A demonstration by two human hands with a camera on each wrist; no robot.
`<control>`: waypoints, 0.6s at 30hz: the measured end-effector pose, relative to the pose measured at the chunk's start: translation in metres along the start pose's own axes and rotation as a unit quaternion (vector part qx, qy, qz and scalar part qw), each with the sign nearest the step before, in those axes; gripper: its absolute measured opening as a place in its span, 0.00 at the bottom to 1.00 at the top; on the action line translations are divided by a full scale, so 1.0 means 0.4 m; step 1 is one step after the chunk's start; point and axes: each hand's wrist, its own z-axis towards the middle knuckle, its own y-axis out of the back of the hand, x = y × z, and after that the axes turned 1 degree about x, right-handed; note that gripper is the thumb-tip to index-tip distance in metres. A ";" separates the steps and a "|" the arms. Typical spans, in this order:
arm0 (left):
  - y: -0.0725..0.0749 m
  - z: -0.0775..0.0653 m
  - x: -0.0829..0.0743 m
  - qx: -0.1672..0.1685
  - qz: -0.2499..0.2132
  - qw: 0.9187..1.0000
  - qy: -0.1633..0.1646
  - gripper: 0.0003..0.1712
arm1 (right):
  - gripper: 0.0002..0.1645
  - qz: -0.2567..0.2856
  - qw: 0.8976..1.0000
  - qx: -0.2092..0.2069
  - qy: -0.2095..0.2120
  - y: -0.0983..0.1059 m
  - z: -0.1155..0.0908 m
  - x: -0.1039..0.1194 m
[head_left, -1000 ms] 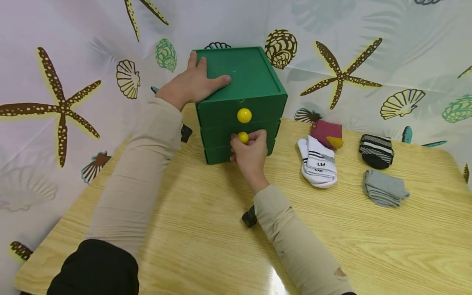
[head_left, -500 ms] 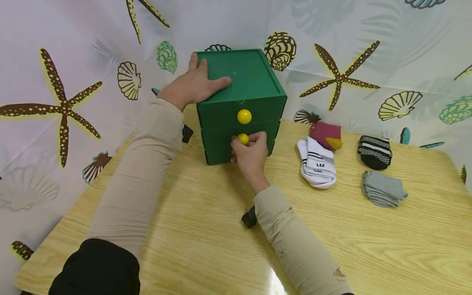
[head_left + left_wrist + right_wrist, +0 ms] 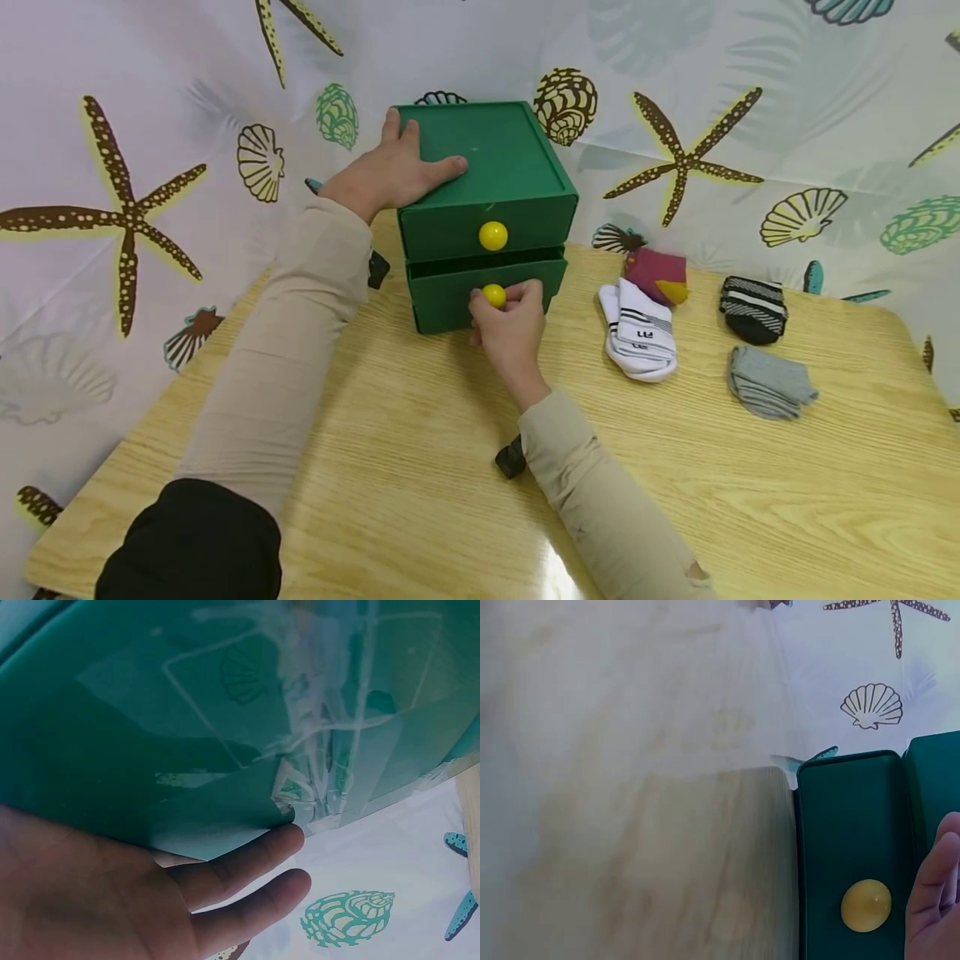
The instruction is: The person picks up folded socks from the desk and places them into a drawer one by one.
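Observation:
A green drawer cabinet (image 3: 480,150) with yellow knobs stands at the back of the table. My left hand (image 3: 390,171) lies on its top at the left edge, thumb spread across the lid. In the left wrist view, two extended fingers (image 3: 247,874) of that hand run beside the cabinet's taped green side (image 3: 195,742). Below the top drawer (image 3: 450,233), a second drawer (image 3: 442,298) stands slightly out, a dark gap along its upper edge. With thumb and fingers, my right hand (image 3: 513,329) pinches this drawer's yellow knob (image 3: 494,295). The drawer's inside is mostly hidden.
To the cabinet's right lie folded socks: a maroon and yellow pair (image 3: 654,275), a white pair (image 3: 641,332), a black-and-white striped pair (image 3: 753,308) and a grey pair (image 3: 771,382). A shell-patterned cloth (image 3: 697,50) hangs behind the wooden table (image 3: 405,500).
The second drawer has come out a little toward me, with my right hand still pinching its knob. A gap has appeared above it. My left hand stays on the cabinet top.

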 end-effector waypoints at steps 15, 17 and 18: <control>0.002 0.004 -0.001 0.000 0.002 1.000 0.008 0.58 | 0.23 -0.016 1.000 0.015 -0.004 0.036 -0.072 0.000; 0.003 0.003 -0.001 -0.001 0.001 1.000 0.006 0.58 | 0.23 -0.014 1.000 0.019 -0.003 0.040 -0.082 0.003; 0.004 0.003 0.000 -0.001 0.001 1.000 0.007 0.58 | 0.23 -0.014 1.000 0.021 -0.004 0.041 -0.086 0.003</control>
